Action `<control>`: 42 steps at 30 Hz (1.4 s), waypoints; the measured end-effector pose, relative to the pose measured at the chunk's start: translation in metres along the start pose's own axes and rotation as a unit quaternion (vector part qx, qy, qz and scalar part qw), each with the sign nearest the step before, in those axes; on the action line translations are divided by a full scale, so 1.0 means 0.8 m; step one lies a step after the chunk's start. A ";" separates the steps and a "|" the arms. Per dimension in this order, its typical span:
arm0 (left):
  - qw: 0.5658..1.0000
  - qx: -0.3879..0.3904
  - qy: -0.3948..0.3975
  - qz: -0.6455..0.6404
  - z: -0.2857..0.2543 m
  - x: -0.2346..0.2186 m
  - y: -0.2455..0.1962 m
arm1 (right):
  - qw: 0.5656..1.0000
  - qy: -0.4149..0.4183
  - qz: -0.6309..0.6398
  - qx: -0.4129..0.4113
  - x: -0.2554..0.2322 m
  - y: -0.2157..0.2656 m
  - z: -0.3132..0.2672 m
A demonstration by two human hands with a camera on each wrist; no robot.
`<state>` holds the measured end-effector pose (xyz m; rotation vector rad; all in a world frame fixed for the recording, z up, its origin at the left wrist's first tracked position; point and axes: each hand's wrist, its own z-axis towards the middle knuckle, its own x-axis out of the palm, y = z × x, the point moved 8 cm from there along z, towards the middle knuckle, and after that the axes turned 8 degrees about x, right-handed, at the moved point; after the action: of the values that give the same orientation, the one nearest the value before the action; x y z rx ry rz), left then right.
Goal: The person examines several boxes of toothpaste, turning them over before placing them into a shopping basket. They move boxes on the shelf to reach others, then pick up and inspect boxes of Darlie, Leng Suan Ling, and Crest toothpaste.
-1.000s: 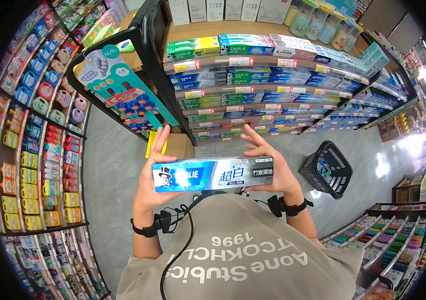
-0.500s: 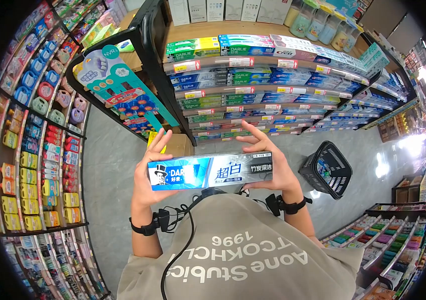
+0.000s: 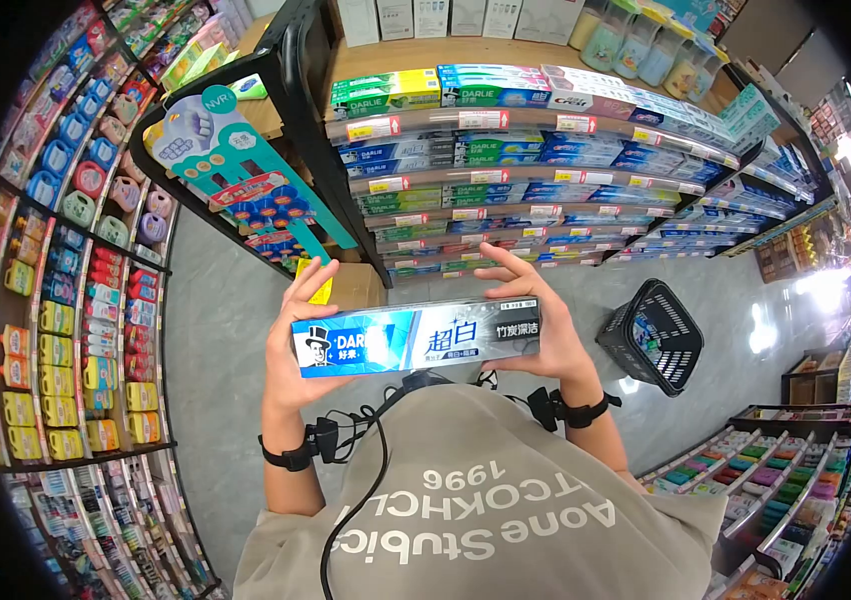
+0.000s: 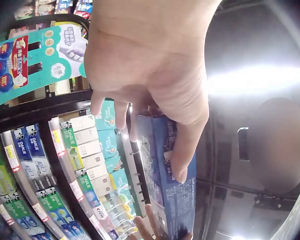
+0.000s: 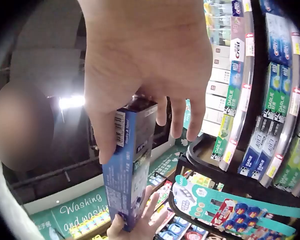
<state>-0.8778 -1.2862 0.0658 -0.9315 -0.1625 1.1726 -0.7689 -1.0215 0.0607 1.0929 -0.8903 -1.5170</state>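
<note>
In the head view, the left hand and right hand clamp opposite ends of a long blue, white and black cardboard DARLIE box in front of a beige printed T-shirt, with a black plastic basket off to the right. The left wrist view shows the left thumb against the box's blue side. In the right wrist view, the right thumb presses beside the barcode, and other fingers extend, spread apart, past the box.

Box between both hands
</note>
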 end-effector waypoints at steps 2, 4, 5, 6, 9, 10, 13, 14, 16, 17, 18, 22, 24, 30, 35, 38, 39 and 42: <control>1.000 -0.003 -0.003 0.003 0.000 -0.001 0.000 | 1.000 -0.002 -0.005 0.000 0.000 -0.001 0.000; 1.000 -0.014 -0.004 -0.001 -0.001 0.000 0.001 | 1.000 -0.004 -0.017 -0.006 -0.002 0.000 0.000; 1.000 -0.019 -0.005 -0.003 -0.001 0.001 0.002 | 1.000 -0.005 -0.014 -0.001 -0.003 -0.001 0.000; 1.000 -0.026 -0.002 -0.010 -0.002 0.002 0.004 | 1.000 -0.006 -0.010 0.005 -0.003 -0.002 0.000; 0.997 -0.064 -0.001 -0.051 -0.007 0.008 0.015 | 0.999 -0.013 0.012 0.028 -0.006 -0.011 -0.002; 0.993 -0.086 -0.008 -0.078 -0.009 0.014 0.020 | 0.999 -0.015 0.022 0.038 -0.006 -0.015 -0.003; 0.984 -0.134 -0.013 -0.119 -0.013 0.021 0.031 | 0.998 -0.016 0.014 0.055 -0.010 -0.025 -0.003; 0.981 -0.148 -0.013 -0.128 -0.014 0.023 0.034 | 0.997 -0.015 0.020 0.070 -0.010 -0.029 -0.004; 0.976 -0.170 -0.011 -0.138 -0.017 0.026 0.041 | 0.995 -0.014 0.031 0.098 -0.008 -0.038 -0.004; 0.974 -0.178 -0.008 -0.139 -0.020 0.026 0.046 | 0.993 -0.021 0.036 0.106 -0.009 -0.042 -0.004; 0.972 -0.187 -0.006 -0.139 -0.019 0.027 0.050 | 0.992 -0.027 0.041 0.115 -0.009 -0.046 -0.004; 0.948 -0.258 -0.024 -0.186 -0.012 0.040 0.053 | 0.971 -0.056 0.104 0.210 -0.012 -0.059 -0.008; 0.928 -0.318 -0.020 -0.192 -0.007 0.048 0.049 | 0.954 -0.065 0.133 0.261 -0.011 -0.074 -0.014; 0.893 -0.387 0.003 -0.229 -0.028 0.062 0.083 | 0.930 -0.093 0.129 0.331 -0.016 -0.092 -0.039; 0.893 -0.365 0.038 -0.262 0.005 0.102 0.082 | 0.915 -0.158 0.161 0.335 -0.042 -0.081 -0.064; 0.887 -0.355 0.103 -0.278 0.011 0.147 0.099 | 0.902 -0.212 0.147 0.346 -0.068 -0.084 -0.104; 0.881 -0.356 0.109 -0.290 0.010 0.160 0.102 | 0.898 -0.228 0.137 0.352 -0.074 -0.084 -0.116; 0.868 -0.363 0.124 -0.316 0.006 0.178 0.106 | 0.878 -0.234 0.118 0.401 -0.076 -0.084 -0.135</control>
<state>-0.8805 -1.1577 -0.0390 -1.5273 -0.6805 0.3463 -0.6829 -0.9487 -0.0242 1.1186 -2.0389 -1.2263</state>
